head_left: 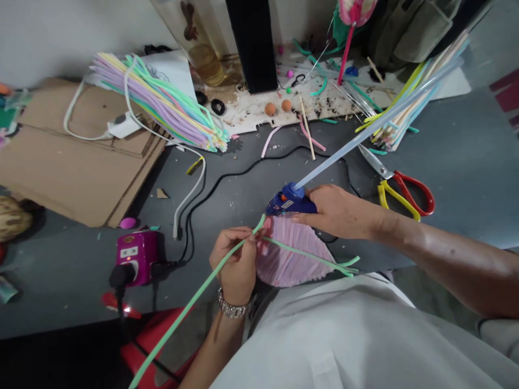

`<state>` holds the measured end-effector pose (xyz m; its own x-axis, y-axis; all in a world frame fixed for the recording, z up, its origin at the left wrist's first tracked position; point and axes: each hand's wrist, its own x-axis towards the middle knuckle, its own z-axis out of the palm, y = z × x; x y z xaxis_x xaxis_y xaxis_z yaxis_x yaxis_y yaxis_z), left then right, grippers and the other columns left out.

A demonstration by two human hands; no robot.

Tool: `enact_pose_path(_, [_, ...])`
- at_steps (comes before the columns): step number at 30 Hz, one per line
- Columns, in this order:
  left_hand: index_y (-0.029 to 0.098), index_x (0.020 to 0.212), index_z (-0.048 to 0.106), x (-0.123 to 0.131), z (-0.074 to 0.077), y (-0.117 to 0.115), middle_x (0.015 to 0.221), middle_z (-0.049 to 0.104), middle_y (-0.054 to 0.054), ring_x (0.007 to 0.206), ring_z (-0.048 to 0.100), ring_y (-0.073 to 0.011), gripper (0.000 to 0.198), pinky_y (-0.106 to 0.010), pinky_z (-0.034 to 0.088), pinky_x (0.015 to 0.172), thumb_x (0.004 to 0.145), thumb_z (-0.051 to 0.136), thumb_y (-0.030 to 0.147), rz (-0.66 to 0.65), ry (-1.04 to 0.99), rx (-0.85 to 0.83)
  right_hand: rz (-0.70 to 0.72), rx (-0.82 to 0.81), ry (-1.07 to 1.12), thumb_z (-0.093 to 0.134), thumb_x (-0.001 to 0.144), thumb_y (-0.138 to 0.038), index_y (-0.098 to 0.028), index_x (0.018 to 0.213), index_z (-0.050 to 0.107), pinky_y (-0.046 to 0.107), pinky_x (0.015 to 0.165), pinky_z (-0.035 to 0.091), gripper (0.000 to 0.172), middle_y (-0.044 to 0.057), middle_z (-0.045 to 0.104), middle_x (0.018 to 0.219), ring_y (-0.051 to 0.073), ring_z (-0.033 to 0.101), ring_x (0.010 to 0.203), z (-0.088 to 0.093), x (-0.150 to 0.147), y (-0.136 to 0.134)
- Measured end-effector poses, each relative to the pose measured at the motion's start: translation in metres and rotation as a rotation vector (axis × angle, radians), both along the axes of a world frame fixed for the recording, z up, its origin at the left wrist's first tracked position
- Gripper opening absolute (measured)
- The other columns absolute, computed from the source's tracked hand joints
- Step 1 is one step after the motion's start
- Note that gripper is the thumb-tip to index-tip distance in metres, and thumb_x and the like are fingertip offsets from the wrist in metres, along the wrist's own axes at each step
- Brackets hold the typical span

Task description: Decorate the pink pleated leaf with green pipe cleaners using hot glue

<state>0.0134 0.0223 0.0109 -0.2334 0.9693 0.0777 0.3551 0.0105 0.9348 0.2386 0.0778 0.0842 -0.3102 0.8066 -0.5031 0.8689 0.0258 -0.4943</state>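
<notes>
At the near edge of the table (pixel 466 162), the left hand (pixel 237 265) pinches a green stem (pixel 190 305) tight against the pink leaf (pixel 290 259), the right hand (pixel 340 212) is closed around the glue gun (pixel 290 202) just beyond, and the stem looks light and bendy, best held close to the leaf.

The right hand (pixel 336 210) covers most of the blue glue gun (pixel 288 201), hiding its trigger. The long green strand (pixel 190 302) leaves the bottom edge. The lower rim of the pink leaf (pixel 287 254) disappears behind the white shirt (pixel 344 335).
</notes>
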Motion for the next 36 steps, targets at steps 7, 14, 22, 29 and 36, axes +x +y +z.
enact_pose_path(7, [0.017, 0.072, 0.063, -0.002, -0.003, -0.001, 0.078, 0.071, -0.002, 0.07, 0.07, -0.0137, 0.011, -0.024, 0.057, 0.065, 0.077, 0.071, 0.022, -0.002, -0.006, -0.004, -0.003, 0.017, -0.026, 0.055, 0.096, -0.055, -0.016, 0.089, 0.068, 0.027, 0.065, 0.039, 0.042, 0.01, 0.073, 0.085, 0.021, 0.067, 0.076, -0.001, 0.005, 0.0])
enact_pose_path(14, [0.018, 0.072, 0.062, 0.001, 0.002, 0.0, 0.076, 0.071, -0.001, 0.067, 0.069, -0.0124, 0.012, -0.022, 0.056, 0.063, 0.079, 0.07, 0.021, -0.015, -0.018, 0.01, -0.012, 0.056, -0.018, 0.054, 0.096, -0.057, -0.018, 0.087, 0.067, 0.03, 0.067, 0.04, 0.042, 0.01, 0.072, 0.083, 0.022, 0.065, 0.075, -0.005, 0.01, 0.0])
enact_pose_path(22, [0.017, 0.073, 0.063, 0.001, 0.0, 0.0, 0.076, 0.07, -0.001, 0.067, 0.07, -0.0123, 0.01, -0.022, 0.056, 0.064, 0.078, 0.07, 0.02, -0.016, -0.049, 0.025, -0.071, 0.016, 0.03, 0.056, 0.092, -0.062, -0.021, 0.09, 0.069, 0.031, 0.063, 0.041, 0.043, 0.009, 0.071, 0.078, 0.024, 0.066, 0.072, -0.004, 0.015, -0.001])
enact_pose_path(29, [0.018, 0.072, 0.062, 0.001, 0.001, 0.0, 0.076, 0.072, -0.001, 0.066, 0.069, -0.0123, 0.011, -0.022, 0.056, 0.062, 0.079, 0.07, 0.021, -0.016, -0.038, 0.016, -0.076, 0.059, 0.02, 0.057, 0.092, -0.06, -0.019, 0.089, 0.068, 0.031, 0.066, 0.041, 0.042, 0.009, 0.072, 0.084, 0.022, 0.064, 0.073, -0.007, 0.02, -0.001])
enact_pose_path(36, [0.017, 0.074, 0.062, 0.0, -0.001, -0.001, 0.077, 0.071, -0.001, 0.066, 0.069, -0.0123, 0.011, -0.021, 0.055, 0.061, 0.08, 0.07, 0.023, -0.02, -0.027, 0.014, -0.012, 0.065, 0.024, 0.054, 0.096, -0.055, -0.016, 0.094, 0.069, 0.029, 0.072, 0.044, 0.042, 0.01, 0.075, 0.094, 0.023, 0.067, 0.082, -0.003, 0.011, 0.0])
